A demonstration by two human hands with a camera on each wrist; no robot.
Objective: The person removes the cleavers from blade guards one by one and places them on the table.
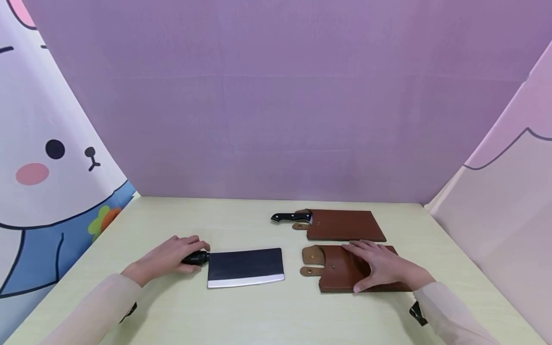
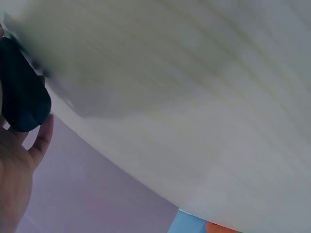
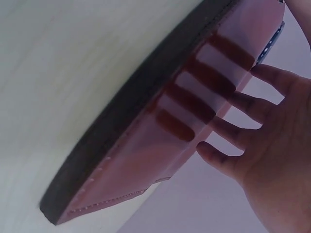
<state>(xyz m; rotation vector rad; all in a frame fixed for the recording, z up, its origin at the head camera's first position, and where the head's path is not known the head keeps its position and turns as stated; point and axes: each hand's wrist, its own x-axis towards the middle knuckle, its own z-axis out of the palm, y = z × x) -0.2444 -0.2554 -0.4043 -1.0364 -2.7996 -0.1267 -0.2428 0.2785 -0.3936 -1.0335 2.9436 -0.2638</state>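
Note:
On the left of the table, a cleaver (image 1: 246,266) lies with its dark, silver-edged blade pointing right. My left hand (image 1: 177,256) grips its black handle, fingers on the far side and thumb on the near side. That rounded handle (image 2: 24,82) shows at the left edge of the left wrist view. To the right lies a brown leather knife sheath (image 1: 338,275), its tan flap and snap strap unfastened toward the cleaver. Over this sheath my right hand (image 1: 381,266) is spread, thumb near its front edge. In the right wrist view the fingertips (image 3: 209,150) reach across the leather.
Behind the near sheath lies a second brown sheath (image 1: 345,225), with a black riveted knife handle (image 1: 291,218) sticking out to its left. A purple panel (image 1: 276,120) rises at the table's back, and printed cloths (image 1: 64,191) hang along both sides.

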